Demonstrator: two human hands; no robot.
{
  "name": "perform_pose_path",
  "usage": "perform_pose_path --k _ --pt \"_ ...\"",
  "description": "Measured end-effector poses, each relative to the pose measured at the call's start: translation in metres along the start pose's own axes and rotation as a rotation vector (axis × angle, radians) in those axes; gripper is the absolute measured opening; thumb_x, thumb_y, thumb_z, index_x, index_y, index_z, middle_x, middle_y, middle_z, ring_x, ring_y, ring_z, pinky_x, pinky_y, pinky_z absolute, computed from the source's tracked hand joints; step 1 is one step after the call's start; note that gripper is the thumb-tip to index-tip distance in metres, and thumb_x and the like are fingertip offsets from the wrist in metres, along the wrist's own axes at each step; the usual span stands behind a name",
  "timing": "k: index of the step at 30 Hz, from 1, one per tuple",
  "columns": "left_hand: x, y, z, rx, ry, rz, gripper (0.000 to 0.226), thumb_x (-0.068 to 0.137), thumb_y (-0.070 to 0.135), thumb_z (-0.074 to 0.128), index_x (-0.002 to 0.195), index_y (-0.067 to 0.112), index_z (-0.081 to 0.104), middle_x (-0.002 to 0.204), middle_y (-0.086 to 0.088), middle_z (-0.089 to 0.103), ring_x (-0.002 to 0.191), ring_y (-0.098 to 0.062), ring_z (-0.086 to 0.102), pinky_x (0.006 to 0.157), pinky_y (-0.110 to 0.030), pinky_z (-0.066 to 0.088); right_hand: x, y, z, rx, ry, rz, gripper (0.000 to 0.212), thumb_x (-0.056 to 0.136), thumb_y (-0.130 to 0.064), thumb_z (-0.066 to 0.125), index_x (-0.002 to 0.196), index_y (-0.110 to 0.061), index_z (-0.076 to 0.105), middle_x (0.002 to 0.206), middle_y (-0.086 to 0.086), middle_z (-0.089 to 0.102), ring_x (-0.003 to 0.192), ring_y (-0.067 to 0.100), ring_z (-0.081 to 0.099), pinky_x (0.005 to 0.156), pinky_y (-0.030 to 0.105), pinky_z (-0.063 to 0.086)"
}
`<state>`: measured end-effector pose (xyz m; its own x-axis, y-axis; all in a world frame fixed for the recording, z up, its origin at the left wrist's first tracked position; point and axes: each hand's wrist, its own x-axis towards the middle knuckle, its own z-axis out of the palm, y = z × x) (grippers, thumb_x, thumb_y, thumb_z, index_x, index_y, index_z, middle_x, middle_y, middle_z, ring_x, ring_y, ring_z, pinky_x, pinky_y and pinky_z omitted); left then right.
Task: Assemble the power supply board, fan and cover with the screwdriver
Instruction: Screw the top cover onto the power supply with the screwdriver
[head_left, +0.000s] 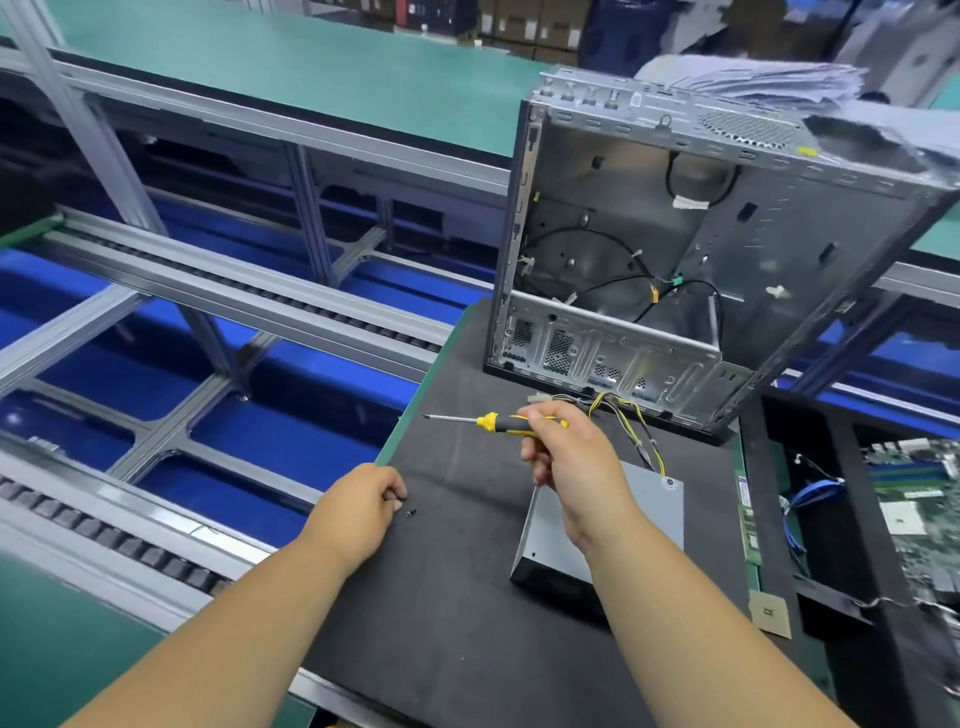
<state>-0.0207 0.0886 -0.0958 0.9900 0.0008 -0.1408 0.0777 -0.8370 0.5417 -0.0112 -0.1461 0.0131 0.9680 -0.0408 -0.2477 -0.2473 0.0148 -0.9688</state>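
— Where is the screwdriver (491, 422)?
— In the right hand (563, 447). The fingers curl round its yellow and black handle, and the shaft points left, held level above the black mat (457, 597) on the counter (62, 654).
— And the left hand (363, 506)?
— It rests low on the mat near its left edge, fingers curled over something small and dark; I cannot tell whether it pinches it. One small black screw (410, 513) lies on the mat just beside the fingertips.
— The power supply?
— The grey metal box (649, 512) lies on the mat under the right wrist, its yellow and black wires (631, 421) running up toward the case.
— The case?
— The open computer case (675, 249) stands upright at the far end of the mat, empty side facing the person, loose cables inside. A circuit board (919, 499) lies off to the right.
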Motion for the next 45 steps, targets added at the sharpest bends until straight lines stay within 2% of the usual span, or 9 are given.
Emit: perform_pose_path --k 4,7,10,14,19,23,37,41,45 --pt "-0.001 0.008 -0.006 -0.102 0.052 -0.060 0.018 0.090 0.018 0.062 0.079 0.031 0.062 0.085 0.010 0.057 0.077 -0.006 0.056 0.071 -0.028 0.049 -0.002 -0.004 -0.004 -0.003 0.025 -0.020 0.015 0.096 -0.025 0.054 0.100 -0.018 0.067 0.062 -0.002 0.058 0.050 0.011 0.042 0.054 0.025 0.036" --pt "0.002 0.030 -0.019 -0.395 0.098 -0.115 0.019 0.089 0.017 0.063 0.079 0.032 0.064 0.079 0.007 0.066 0.074 -0.007 0.062 0.065 -0.023 0.048 -0.003 -0.014 -0.012 -0.006 0.062 -0.063 0.016 0.094 -0.023 0.054 0.097 -0.014 0.067 0.059 -0.001 0.057 0.050 0.010 0.043 0.053 0.025 0.036" --pt "0.007 0.065 -0.034 -0.792 0.058 -0.057 0.023 0.090 0.004 0.063 0.082 0.024 0.070 0.080 -0.001 0.073 0.077 -0.012 0.069 0.069 -0.020 0.053 -0.006 -0.028 -0.024 -0.017 0.093 -0.123 0.011 0.091 -0.023 0.055 0.085 -0.018 0.063 0.056 0.000 0.056 0.050 0.011 0.045 0.052 0.025 0.038" --pt "0.011 0.107 -0.043 -1.138 0.001 -0.067 0.017 0.091 0.001 0.061 0.090 0.014 0.072 0.079 0.000 0.073 0.074 -0.009 0.068 0.067 -0.018 0.054 -0.013 -0.046 -0.046 -0.059 0.122 -0.201 0.010 0.078 -0.033 0.056 0.073 -0.026 0.062 0.055 0.000 0.056 0.051 0.011 0.047 0.048 0.020 0.040" --pt "0.009 0.135 -0.038 -1.368 -0.110 -0.130 0.020 0.097 0.003 0.052 0.095 0.009 0.072 0.078 0.002 0.070 0.069 -0.006 0.065 0.062 -0.016 0.053 -0.019 -0.055 -0.072 -0.142 0.154 -0.256 0.010 0.077 -0.036 0.055 0.076 -0.029 0.061 0.055 -0.001 0.057 0.053 0.010 0.050 0.052 0.029 0.036" --pt "0.008 0.151 -0.031 -1.412 -0.149 -0.148 0.017 0.097 0.005 0.053 0.097 0.007 0.070 0.077 0.002 0.069 0.066 -0.005 0.064 0.060 -0.015 0.052 -0.021 -0.053 -0.086 -0.163 0.168 -0.262 0.013 0.076 -0.039 0.054 0.079 -0.030 0.061 0.057 -0.001 0.058 0.051 0.008 0.049 0.051 0.029 0.036" --pt "0.025 0.173 -0.025 -1.291 -0.191 -0.132 0.015 0.097 0.005 0.053 0.098 0.005 0.068 0.075 0.000 0.068 0.066 -0.006 0.062 0.060 -0.016 0.052 -0.012 -0.057 -0.100 -0.184 0.205 -0.250 0.010 0.083 -0.035 0.053 0.080 -0.031 0.061 0.057 -0.002 0.059 0.053 0.012 0.048 0.055 0.034 0.039" --pt "0.033 0.174 -0.024 -1.211 -0.198 -0.136 0.016 0.096 0.005 0.054 0.093 0.006 0.070 0.072 0.001 0.068 0.063 -0.006 0.061 0.058 -0.014 0.052 -0.008 -0.056 -0.100 -0.283 0.200 -0.272 0.009 0.089 -0.028 0.052 0.083 -0.033 0.058 0.059 -0.009 0.062 0.051 0.009 0.046 0.049 0.026 0.039" --pt "0.044 0.173 -0.019 -1.177 -0.209 -0.136 0.018 0.096 0.003 0.054 0.091 0.008 0.070 0.070 0.002 0.069 0.061 -0.004 0.061 0.058 -0.014 0.051 -0.007 -0.059 -0.102 -0.342 0.095 -0.313 0.015 0.094 -0.014 0.050 0.087 -0.027 0.052 0.075 -0.019 0.072 0.048 0.006 0.044 0.043 0.013 0.036"
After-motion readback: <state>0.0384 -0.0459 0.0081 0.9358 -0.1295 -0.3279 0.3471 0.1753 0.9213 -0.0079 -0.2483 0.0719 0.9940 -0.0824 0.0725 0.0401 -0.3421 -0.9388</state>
